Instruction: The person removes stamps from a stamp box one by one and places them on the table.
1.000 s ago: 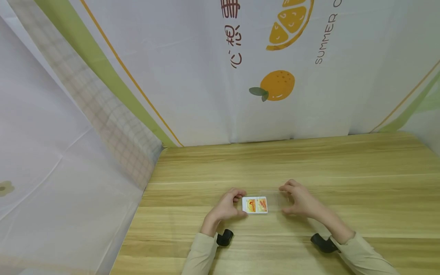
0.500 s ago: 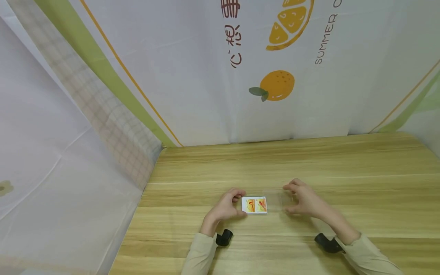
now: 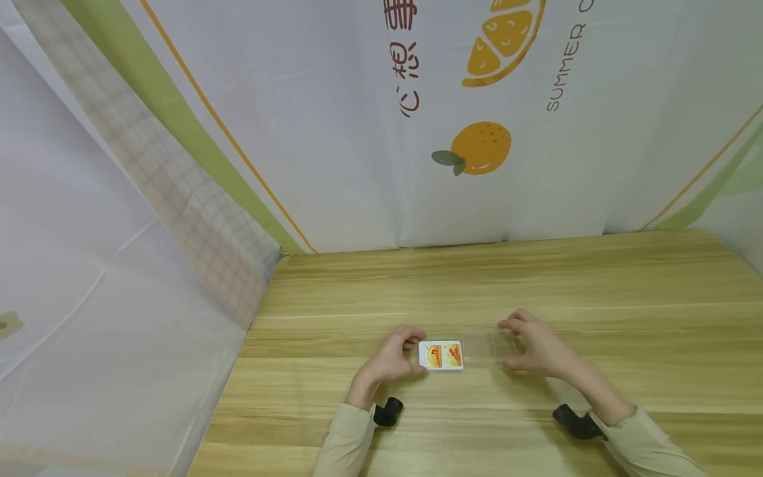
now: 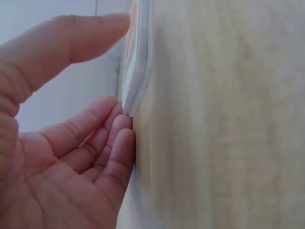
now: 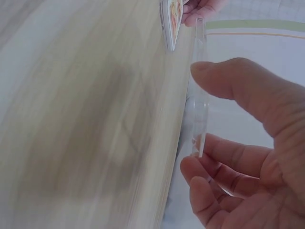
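A flat white card case (image 3: 440,355) with two orange-and-red pictures on top lies on the wood-grain table. My left hand (image 3: 390,358) grips its left end, thumb at the near edge and fingers at the far edge. Seen from the left wrist, the layered pale side of the case (image 4: 138,71) runs between thumb and fingertips. To the right, my right hand (image 3: 539,348) pinches a thin clear plastic cover (image 3: 481,346) between thumb and fingers. In the right wrist view, this cover (image 5: 200,109) is held above the table, apart from the case.
The wooden table (image 3: 536,278) stretches behind and to both sides of the hands. A white cloth (image 3: 334,132) printed with oranges and lettering hangs behind its far edge, and another pale cloth (image 3: 119,298) hangs on the left. Black wrist mounts (image 3: 389,412) sit by the sleeves.
My right hand has moved a little to the right with the clear cover, away from the case. The left hand and the case have stayed almost still.
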The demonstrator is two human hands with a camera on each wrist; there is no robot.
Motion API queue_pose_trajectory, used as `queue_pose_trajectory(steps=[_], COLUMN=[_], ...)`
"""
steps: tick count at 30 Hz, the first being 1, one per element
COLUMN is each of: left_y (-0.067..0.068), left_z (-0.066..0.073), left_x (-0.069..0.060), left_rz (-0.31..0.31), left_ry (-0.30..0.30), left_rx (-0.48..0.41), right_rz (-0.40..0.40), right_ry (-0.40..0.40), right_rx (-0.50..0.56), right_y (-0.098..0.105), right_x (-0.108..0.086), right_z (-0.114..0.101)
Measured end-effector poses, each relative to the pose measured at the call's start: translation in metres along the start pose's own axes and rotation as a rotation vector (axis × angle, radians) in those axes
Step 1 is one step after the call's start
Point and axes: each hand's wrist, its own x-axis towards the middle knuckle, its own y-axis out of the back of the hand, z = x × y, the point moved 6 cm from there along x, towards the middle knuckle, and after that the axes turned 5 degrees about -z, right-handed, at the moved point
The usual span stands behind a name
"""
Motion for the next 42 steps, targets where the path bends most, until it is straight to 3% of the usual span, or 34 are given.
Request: queue_pose_trajectory(steps=[29,42], left_y=[0.000,0.000], left_z=[0.000,0.000], left_x=[-0.001,0.000], left_rz=[-0.001,-0.003], left_ry=[-0.007,-0.001], left_rx=[-0.001,-0.020], right_rz=[0.020,0.053], right_ry=[0.007,0.059], right_rx=[-0.040,-0.072], right_y=[0.017,0.021], right_x=[-0.016,-0.025], right_z=[0.013,0.020])
